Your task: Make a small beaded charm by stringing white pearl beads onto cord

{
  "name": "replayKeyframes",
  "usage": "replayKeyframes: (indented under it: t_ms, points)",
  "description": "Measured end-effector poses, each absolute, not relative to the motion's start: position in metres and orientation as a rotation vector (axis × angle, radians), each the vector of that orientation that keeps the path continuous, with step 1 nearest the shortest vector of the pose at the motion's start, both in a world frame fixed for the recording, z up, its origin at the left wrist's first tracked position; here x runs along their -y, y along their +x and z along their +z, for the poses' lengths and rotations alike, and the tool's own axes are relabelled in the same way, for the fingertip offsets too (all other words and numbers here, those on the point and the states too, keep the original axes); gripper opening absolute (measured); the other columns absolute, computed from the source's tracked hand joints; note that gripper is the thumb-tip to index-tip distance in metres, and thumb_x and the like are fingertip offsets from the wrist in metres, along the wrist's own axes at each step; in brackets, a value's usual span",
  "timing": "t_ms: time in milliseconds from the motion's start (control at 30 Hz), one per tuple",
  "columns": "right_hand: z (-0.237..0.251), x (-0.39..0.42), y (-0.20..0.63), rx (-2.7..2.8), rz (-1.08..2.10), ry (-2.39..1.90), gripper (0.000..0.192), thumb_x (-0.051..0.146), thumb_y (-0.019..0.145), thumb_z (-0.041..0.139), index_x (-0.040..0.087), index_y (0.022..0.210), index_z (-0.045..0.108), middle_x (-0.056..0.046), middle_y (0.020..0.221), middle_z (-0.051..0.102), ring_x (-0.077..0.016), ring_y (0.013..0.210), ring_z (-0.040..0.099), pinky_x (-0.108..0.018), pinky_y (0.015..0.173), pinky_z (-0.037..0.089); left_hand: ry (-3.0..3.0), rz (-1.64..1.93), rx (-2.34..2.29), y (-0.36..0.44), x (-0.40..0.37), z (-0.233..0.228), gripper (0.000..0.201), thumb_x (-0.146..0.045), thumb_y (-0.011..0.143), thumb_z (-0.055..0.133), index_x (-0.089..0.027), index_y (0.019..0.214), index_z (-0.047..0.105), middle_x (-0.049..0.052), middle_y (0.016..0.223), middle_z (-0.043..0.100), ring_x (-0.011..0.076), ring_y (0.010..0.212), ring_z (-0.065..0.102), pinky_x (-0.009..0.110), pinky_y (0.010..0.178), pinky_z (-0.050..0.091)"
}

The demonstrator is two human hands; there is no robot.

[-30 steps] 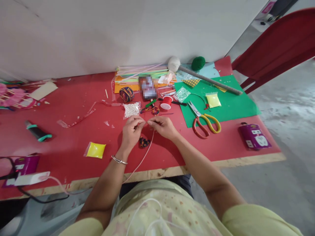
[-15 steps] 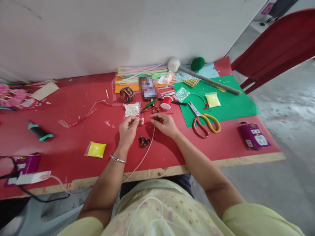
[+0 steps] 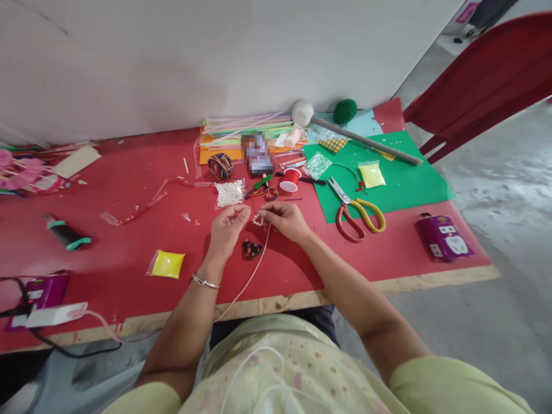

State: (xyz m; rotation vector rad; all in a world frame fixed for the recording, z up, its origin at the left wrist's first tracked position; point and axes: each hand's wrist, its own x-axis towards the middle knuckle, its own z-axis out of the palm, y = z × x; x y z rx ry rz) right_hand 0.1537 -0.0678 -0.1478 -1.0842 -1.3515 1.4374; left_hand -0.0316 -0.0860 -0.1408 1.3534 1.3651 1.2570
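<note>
A short string of white beads (image 3: 257, 219) was pinched between the fingertips of the left hand (image 3: 227, 228) and the right hand (image 3: 288, 220), just above the middle of the frame, over the red table (image 3: 129, 241). Both sets of fingers were closed narrowly on it. A pale pink cord (image 3: 252, 270) ran down from the hands toward the lower edge. A bag of white beads (image 3: 230, 192) lay just above the left hand, and red-and-yellow scissors (image 3: 357, 211) lay to the right on green paper (image 3: 405, 184). No writing could be read.
</note>
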Motion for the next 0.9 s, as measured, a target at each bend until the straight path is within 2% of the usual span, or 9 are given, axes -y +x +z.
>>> replayKeyframes:
  t_ms: [100, 200, 267, 533, 600, 700, 733, 800, 900]
  points:
    - [-0.148, 0.066, 0.155, 1.257, 1.417, -1.115, 0.035, 0.05, 0.08, 0.074, 0.016, 0.09, 0.073, -0.001, 0.071, 0.07, -0.0098, 0.054, 0.056, -0.022, 0.051, 0.044, 1.422, 1.116, -1.361, -0.034, 0.087, -0.145, 0.03, -0.042, 0.074, 0.084, -0.021, 0.095, 0.078, 0.006, 0.091, 0.074, 0.013, 0.062, 0.059, 0.025, 0.054, 0.045]
    - [-0.149, 0.065, 0.156, 1.255, 1.395, -1.146, 0.034, 0.049, 0.081, 0.074, 0.016, 0.088, 0.073, 0.0, 0.067, 0.068, -0.0086, 0.051, 0.052, -0.022, 0.049, 0.041, 1.464, 1.1, -1.391, -0.035, 0.088, -0.147, 0.021, -0.04, 0.08, 0.078, -0.022, 0.091, 0.079, 0.005, 0.087, 0.076, 0.0163, 0.071, 0.064, 0.028, 0.066, 0.051]
    - [-0.151, 0.065, 0.156, 1.283, 1.36, -1.163, 0.03, 0.046, 0.082, 0.072, 0.016, 0.087, 0.073, 0.0, 0.068, 0.069, -0.009, 0.053, 0.053, -0.022, 0.052, 0.042, 1.466, 1.131, -1.41, -0.036, 0.088, -0.148, 0.019, -0.039, 0.084, 0.075, -0.022, 0.089, 0.079, 0.004, 0.084, 0.076, 0.017, 0.075, 0.066, 0.028, 0.071, 0.052]
    - [-0.157, 0.066, 0.157, 1.496, 1.145, -1.301, 0.019, 0.033, 0.085, 0.065, 0.016, 0.087, 0.073, -0.003, 0.077, 0.072, -0.0127, 0.064, 0.061, -0.025, 0.063, 0.048, 1.395, 1.148, -1.413, -0.036, 0.089, -0.149, 0.016, -0.038, 0.083, 0.076, -0.022, 0.087, 0.08, 0.003, 0.082, 0.076, 0.0174, 0.076, 0.067, 0.029, 0.074, 0.054]
    - [-0.152, 0.069, 0.158, 1.539, 0.954, -1.298, 0.022, 0.024, 0.082, 0.065, 0.017, 0.1, 0.074, -0.007, 0.096, 0.074, -0.0146, 0.074, 0.063, -0.026, 0.067, 0.051, 1.392, 1.14, -1.404, -0.035, 0.089, -0.15, 0.016, -0.037, 0.082, 0.076, -0.022, 0.087, 0.08, 0.003, 0.081, 0.076, 0.0177, 0.074, 0.067, 0.03, 0.072, 0.054]
    - [-0.145, 0.073, 0.158, 1.613, 0.904, -1.099, 0.05, 0.015, 0.079, 0.062, 0.02, 0.129, 0.065, -0.012, 0.13, 0.066, -0.0207, 0.103, 0.066, -0.025, 0.07, 0.053, 1.323, 1.117, -1.361, -0.032, 0.089, -0.151, 0.016, -0.037, 0.08, 0.078, -0.021, 0.083, 0.08, 0.003, 0.077, 0.075, 0.0168, 0.069, 0.065, 0.028, 0.066, 0.052]
    - [-0.145, 0.074, 0.157, 1.639, 0.987, -1.01, 0.054, 0.016, 0.08, 0.062, 0.021, 0.135, 0.061, -0.012, 0.132, 0.065, -0.0216, 0.108, 0.066, -0.025, 0.07, 0.054, 1.265, 1.109, -1.333, -0.032, 0.088, -0.15, 0.017, -0.037, 0.078, 0.079, -0.021, 0.082, 0.079, 0.003, 0.075, 0.074, 0.016, 0.066, 0.064, 0.028, 0.062, 0.051]
    - [-0.149, 0.075, 0.152, 1.646, 1.167, -0.897, 0.052, 0.021, 0.084, 0.064, 0.02, 0.136, 0.059, -0.011, 0.125, 0.069, -0.0206, 0.103, 0.069, -0.026, 0.073, 0.056, 1.123, 1.092, -1.283, -0.031, 0.088, -0.15, 0.018, -0.037, 0.075, 0.081, -0.02, 0.079, 0.078, 0.002, 0.069, 0.07, 0.0128, 0.057, 0.057, 0.025, 0.052, 0.044]
    - [-0.159, 0.075, 0.145, 1.613, 1.307, -0.899, 0.037, 0.031, 0.088, 0.066, 0.017, 0.122, 0.068, -0.007, 0.106, 0.075, -0.0173, 0.088, 0.072, -0.027, 0.077, 0.057, 0.952, 1.064, -1.273, -0.031, 0.088, -0.148, 0.021, -0.037, 0.071, 0.084, -0.018, 0.076, 0.076, -0.002, 0.057, 0.06, 0.006, 0.043, 0.039, 0.021, 0.041, 0.026]
